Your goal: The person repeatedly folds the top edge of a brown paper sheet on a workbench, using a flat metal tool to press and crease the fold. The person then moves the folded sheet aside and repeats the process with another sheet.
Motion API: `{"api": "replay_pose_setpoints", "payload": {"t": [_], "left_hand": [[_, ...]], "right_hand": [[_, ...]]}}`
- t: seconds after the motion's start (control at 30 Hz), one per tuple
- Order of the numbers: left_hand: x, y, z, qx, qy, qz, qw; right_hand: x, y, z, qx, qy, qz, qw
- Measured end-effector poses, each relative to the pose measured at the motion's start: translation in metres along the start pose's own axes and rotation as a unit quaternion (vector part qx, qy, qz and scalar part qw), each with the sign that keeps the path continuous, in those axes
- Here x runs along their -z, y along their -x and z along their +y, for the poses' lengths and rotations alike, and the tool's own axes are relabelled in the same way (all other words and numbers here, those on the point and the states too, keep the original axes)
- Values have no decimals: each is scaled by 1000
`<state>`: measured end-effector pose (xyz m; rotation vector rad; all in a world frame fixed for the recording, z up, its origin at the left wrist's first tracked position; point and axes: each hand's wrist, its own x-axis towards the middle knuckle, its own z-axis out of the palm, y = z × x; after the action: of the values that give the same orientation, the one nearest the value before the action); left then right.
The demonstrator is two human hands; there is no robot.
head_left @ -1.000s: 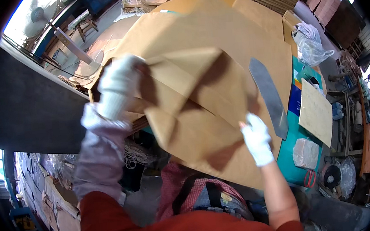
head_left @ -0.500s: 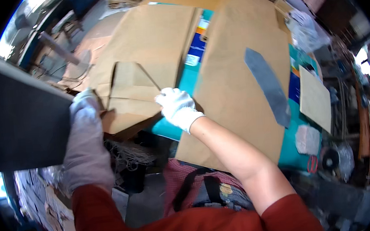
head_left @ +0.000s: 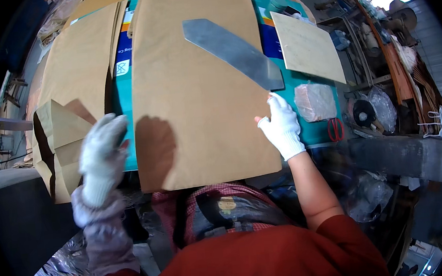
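Right hand [head_left: 282,125]: in a white knit glove with thumb tip bare, fingers loosely spread, nothing seen in its grip, at the right edge of a smooth tan paper sheet [head_left: 210,133]; whether it presses down, one cannot tell.
Left hand [head_left: 101,156]: blurred in a pale knit glove, partly open and seemingly bare of any load, left of the sheet.
Sheet: flat in the table's middle, near edge facing the worker.
Long, angular grey metal plate [head_left: 232,53]: slantwise across the sheet, its near end just beside the right fingertips.
Folded brown paper piece [head_left: 68,130]: at the left, by the left hand, its side gaping.
Right side: a pale rectangular board [head_left: 310,46] and a plastic-wrapped block [head_left: 315,102] on the teal table cover [head_left: 310,138].
Handling: light, flat fingers would likely suit the sheet best, sparing it creases; the loose-looking plate seems easy to nudge askew.
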<state>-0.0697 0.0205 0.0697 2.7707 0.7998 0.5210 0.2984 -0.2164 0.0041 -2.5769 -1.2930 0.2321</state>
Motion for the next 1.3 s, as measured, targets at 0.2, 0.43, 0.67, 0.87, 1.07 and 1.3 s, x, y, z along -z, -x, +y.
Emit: {"api": "replay_pose_setpoints", "payload": {"t": [0.2, 0.43, 0.67, 0.87, 1.07, 1.3], "left_hand": [[-90, -25, 20, 3, -21, -49, 999], [-97, -22, 18, -9, -29, -35, 999], [-97, -24, 10, -30, 18, -19, 999], [-101, -22, 10, -41, 5, 1, 999], [-99, -17, 5, -31, 42, -3, 999], [-50, -16, -3, -17, 49, -164, 985]], "right_hand": [[-36, 0, 69, -187, -386, -21, 903], [-13, -2, 64, -195, -492, -79, 845], [-12, -2, 69, -219, -539, -81, 809], [-13, -1, 76, -192, -507, -99, 835], [-44, 1, 87, -45, -465, 29, 884], [-17, 16, 64, 256, -72, 107, 958]]}}
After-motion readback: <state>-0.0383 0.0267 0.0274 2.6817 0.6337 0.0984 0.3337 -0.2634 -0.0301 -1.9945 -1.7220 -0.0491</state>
